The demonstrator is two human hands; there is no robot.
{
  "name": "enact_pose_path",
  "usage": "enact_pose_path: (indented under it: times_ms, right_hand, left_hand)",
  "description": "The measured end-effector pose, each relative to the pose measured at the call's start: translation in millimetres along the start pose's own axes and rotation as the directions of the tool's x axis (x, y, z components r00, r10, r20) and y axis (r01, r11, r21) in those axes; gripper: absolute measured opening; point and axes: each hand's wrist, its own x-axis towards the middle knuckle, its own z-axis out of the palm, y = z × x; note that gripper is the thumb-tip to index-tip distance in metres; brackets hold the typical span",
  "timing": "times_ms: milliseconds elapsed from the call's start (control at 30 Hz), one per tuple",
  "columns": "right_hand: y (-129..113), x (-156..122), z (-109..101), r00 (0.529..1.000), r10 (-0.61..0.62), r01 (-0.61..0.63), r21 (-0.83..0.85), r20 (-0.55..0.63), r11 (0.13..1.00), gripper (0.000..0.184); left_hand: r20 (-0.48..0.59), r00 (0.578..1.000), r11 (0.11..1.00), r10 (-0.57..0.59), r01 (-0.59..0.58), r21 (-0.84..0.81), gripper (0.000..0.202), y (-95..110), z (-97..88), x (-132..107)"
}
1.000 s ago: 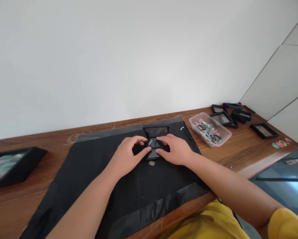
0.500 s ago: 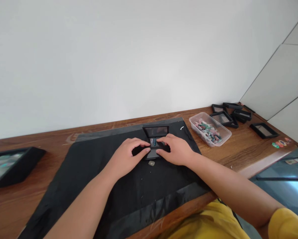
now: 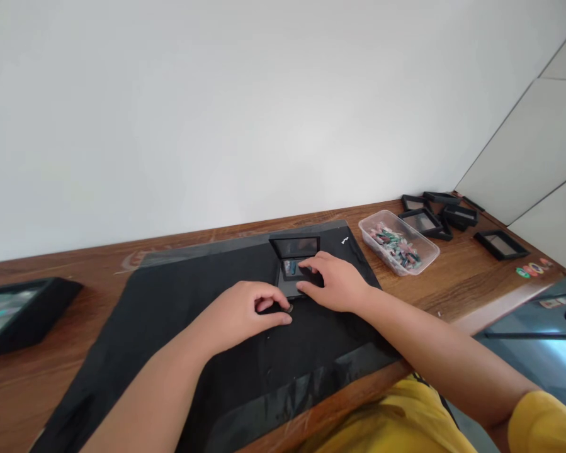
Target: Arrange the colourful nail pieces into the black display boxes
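Observation:
A small black display case (image 3: 289, 290) stands with its lid (image 3: 294, 246) raised on the black mat. Inside its base lies a small bluish piece (image 3: 291, 268). My right hand (image 3: 332, 281) rests over the case's right side, thumb and index finger apart, the index tip close to the bluish piece; the other fingers are partly hidden. Just in front of the case, my left hand (image 3: 249, 308) has its thumb and index finger closed around a small translucent piece (image 3: 290, 308) at the mat's surface.
The black mat (image 3: 169, 327) covers the wooden table (image 3: 452, 277). To the right stands a clear plastic tub (image 3: 424, 253) of colourful small pieces, with several black frames (image 3: 422, 221) beyond. A larger black frame (image 3: 41, 314) sits far left. White wall (image 3: 264, 113) behind.
My left hand has left the case and come down toward me, to the small translucent piece in front of it. My right hand has stayed at the case.

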Motion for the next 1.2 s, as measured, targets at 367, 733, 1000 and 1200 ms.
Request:
enact_pose_path:
  times_ms: [367,733,1000,1200]
  right_hand:
    - [-2,-2,-3,0.999,-0.017,0.020,0.077,-0.033,0.997,0.030]
    - [-2,-9,0,0.846,-0.366,0.442,0.126,-0.388,0.888,0.027]
    - [-6,-10,-2,0.703,-0.505,0.578,-0.011,-0.501,0.816,0.021]
    - [-6,-9,-2,0.694,-0.504,0.571,-0.035,-0.514,0.821,0.022]
  left_hand:
    - [-0.082,0.996,0.999,0.042,-0.043,-0.009,0.032,8,-1.1,-2]
    - [-0.322,0.946,0.768,-0.046,-0.172,-0.617,0.034,29,6.8,4]
    - [-0.173,0.968,0.558,-0.184,-0.042,-0.829,0.034,37,14.2,-1]
    - [-0.110,0.952,0.445,-0.285,0.030,-0.895,0.038,38,13.2,0]
